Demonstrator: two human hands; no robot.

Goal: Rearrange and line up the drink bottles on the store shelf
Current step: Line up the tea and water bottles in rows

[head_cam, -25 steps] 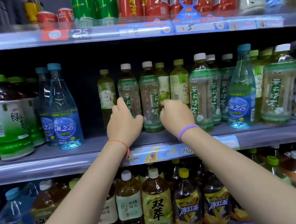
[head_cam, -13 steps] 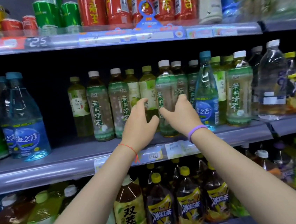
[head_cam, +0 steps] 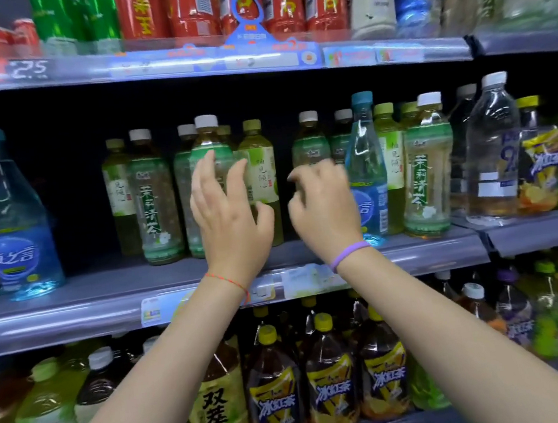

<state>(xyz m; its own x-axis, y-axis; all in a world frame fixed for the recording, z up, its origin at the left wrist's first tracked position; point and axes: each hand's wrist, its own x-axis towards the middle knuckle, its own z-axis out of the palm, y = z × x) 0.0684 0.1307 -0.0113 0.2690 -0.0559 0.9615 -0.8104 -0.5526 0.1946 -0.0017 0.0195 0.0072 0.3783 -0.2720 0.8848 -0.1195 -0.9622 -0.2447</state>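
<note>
On the middle shelf (head_cam: 107, 291) stands a row of tea bottles with green labels. My left hand (head_cam: 230, 216) is spread, its straight fingers laid against the front of a white-capped jasmine tea bottle (head_cam: 208, 139) that stands ahead of its neighbours. To the right, past a yellow-green pomelo tea bottle (head_cam: 260, 165), my right hand (head_cam: 322, 206) has its fingers curled with nothing visibly in them. It hovers in front of another white-capped tea bottle (head_cam: 309, 139). A tall blue water bottle (head_cam: 366, 154) stands just right of that hand.
Two large blue water bottles (head_cam: 6, 222) stand at the shelf's far left, beyond a dark gap. More tea (head_cam: 426, 168) and clear bottles (head_cam: 492, 154) fill the right. Red bottles and cans (head_cam: 187, 7) line the shelf above. Iced-tea bottles (head_cam: 276, 394) crowd the shelf below.
Both hands rose and spread apart. The front white-capped tea bottle shifted left, in front of the green-capped ones, and now lies under my left hand. My right hand let go and curled.
</note>
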